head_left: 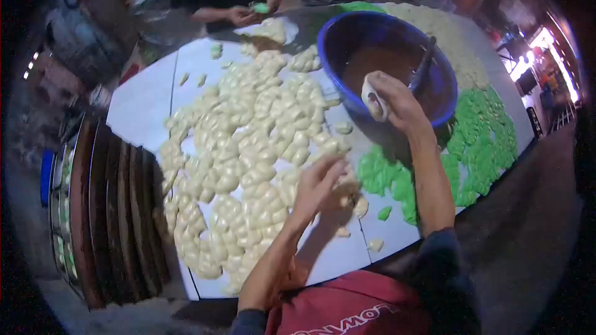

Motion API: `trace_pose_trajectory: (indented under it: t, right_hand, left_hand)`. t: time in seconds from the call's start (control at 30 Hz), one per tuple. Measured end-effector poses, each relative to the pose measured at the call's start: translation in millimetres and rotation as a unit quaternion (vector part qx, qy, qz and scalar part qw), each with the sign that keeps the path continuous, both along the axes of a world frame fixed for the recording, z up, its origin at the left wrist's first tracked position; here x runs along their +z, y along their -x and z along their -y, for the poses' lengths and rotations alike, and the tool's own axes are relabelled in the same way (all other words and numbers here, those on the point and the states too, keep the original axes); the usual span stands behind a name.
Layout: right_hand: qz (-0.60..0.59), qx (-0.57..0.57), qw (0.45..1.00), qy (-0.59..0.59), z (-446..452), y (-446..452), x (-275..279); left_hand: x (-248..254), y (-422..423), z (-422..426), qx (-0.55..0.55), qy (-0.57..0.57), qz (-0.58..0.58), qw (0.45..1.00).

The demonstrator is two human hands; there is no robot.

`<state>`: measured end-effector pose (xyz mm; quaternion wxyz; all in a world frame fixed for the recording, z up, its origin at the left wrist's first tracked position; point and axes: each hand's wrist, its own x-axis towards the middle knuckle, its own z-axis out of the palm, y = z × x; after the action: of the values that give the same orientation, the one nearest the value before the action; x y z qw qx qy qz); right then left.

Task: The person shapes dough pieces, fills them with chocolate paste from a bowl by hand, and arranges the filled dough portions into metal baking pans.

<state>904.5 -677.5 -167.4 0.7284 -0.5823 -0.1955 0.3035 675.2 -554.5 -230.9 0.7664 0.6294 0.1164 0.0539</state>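
Near green lumps (484, 142) and blue tub (335, 49), right hand (396, 97) clasps pale piece (366, 90), left hand (318, 187) loosely open, hold unclear.

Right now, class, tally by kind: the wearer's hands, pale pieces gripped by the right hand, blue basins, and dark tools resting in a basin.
Wearer's left hand and right hand: 2
Pale piece: 1
Blue basin: 1
Dark tool: 1
Total: 5

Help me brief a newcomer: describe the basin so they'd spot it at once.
Find the white table. On its right half, behind the wearer's right hand, sits the basin. Unlike the pale pieces and green pieces nearby, it is blue and bowl-shaped.
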Motion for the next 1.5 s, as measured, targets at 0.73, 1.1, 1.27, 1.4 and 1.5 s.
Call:
trace_pose_trajectory:
  t: [0.73,1.1,1.27,1.4,1.5]
  right_hand:
    - [0.347,-0.047,0.933,0.078,-78,240,-66]
    - [0.429,0.018,0.903,-0.004,-87,259,-52]
    - [0.357,-0.107,0.924,-0.082,-116,293,-63]
    - [0.411,-0.129,0.893,-0.133,-140,305,-60]
    - [0.366,-0.059,0.914,-0.167,-150,321,-42]
  left_hand:
    - [16,98,-52,0.289,0.093,-0.005,0.953]
    - [31,140,-79,0.225,0.079,0.032,0.971]
    - [29,158,-79,0.243,0.024,0.069,0.967]
    - [37,187,-82,0.239,-0.110,0.044,0.964]
    - [64,212,-90,0.239,-0.143,0.118,0.953]
